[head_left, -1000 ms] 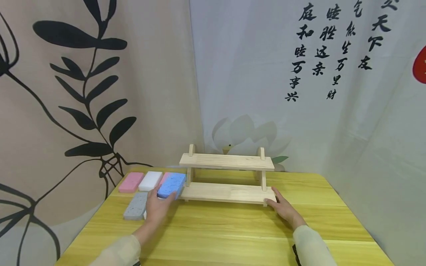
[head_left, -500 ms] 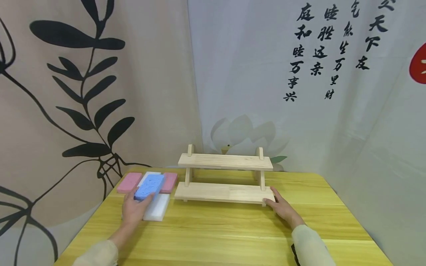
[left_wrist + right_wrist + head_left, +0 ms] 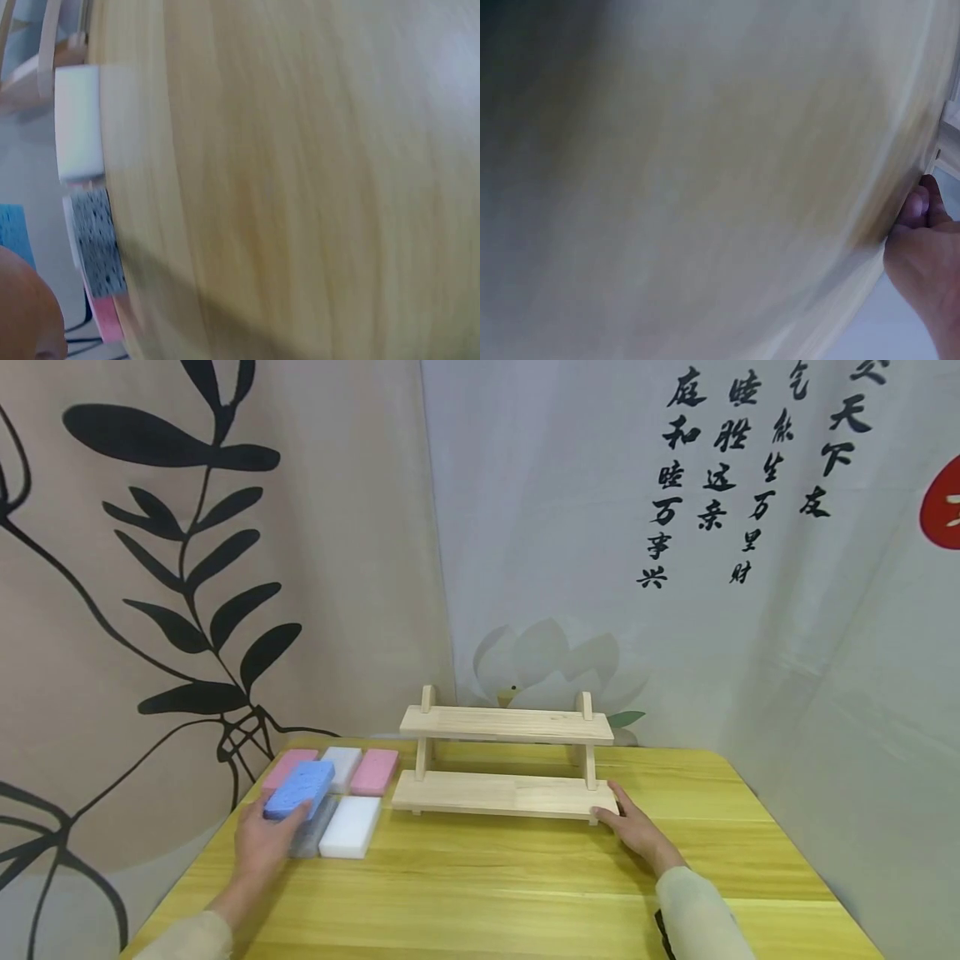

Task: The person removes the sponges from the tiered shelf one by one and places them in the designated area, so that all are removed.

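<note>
My left hand [image 3: 258,843] grips a blue sponge [image 3: 300,789] between thumb and fingers, raised above the other sponges at the table's left. Beneath and beside it lie a grey sponge [image 3: 313,833], partly covered, and a white sponge [image 3: 351,827]. Behind them sit a pink sponge [image 3: 291,764], a second white sponge [image 3: 343,764] and another pink sponge [image 3: 375,772]. In the left wrist view, dark specks cover the grey sponge [image 3: 99,244]. My right hand [image 3: 641,835] holds the right end of the lower board on a two-tier wooden rack [image 3: 502,793], thumb in front.
The rack's upper board [image 3: 510,724] stands higher and farther back, near the wall cloth [image 3: 540,568] printed with writing and plants. The wooden table [image 3: 525,893] carries everything, its left edge close to my left hand.
My left hand has carried the blue sponge leftward from beside the rack, across the row of sponges. The front white sponge is uncovered now. My right hand stays at the rack.
</note>
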### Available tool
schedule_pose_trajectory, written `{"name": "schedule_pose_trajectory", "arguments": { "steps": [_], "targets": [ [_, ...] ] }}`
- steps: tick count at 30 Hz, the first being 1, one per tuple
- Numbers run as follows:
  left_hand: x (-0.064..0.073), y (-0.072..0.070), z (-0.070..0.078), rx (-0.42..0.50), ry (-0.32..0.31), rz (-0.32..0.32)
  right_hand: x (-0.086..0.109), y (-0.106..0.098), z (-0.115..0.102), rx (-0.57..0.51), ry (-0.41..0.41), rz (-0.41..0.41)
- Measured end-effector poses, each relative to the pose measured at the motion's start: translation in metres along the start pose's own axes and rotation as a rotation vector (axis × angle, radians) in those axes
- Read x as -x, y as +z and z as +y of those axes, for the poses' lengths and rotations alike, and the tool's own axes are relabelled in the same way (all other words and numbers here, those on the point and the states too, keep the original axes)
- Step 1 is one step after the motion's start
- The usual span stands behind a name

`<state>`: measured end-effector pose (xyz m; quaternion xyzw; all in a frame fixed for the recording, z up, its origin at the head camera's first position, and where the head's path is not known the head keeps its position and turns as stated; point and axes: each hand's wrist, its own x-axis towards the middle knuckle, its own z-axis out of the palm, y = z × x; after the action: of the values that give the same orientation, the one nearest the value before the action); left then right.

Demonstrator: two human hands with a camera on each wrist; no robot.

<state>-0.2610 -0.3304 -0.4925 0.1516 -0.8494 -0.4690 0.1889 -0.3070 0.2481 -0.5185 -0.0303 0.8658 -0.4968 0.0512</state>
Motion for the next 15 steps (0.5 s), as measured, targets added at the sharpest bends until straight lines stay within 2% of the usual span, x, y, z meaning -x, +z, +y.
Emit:
{"name": "schedule_pose_trajectory", "arguments": {
  "steps": [6,15],
  "targets": [
    [-0.010,-0.017,-0.009,-0.047,-0.001,0.006,0.001,0.000,-0.004,0.013,0.036,-0.004],
    [-0.021,-0.043,-0.027,-0.041,-0.036,0.024,-0.001,-0.001,0.001,0.027,-0.003,-0.009]
  ]
}}
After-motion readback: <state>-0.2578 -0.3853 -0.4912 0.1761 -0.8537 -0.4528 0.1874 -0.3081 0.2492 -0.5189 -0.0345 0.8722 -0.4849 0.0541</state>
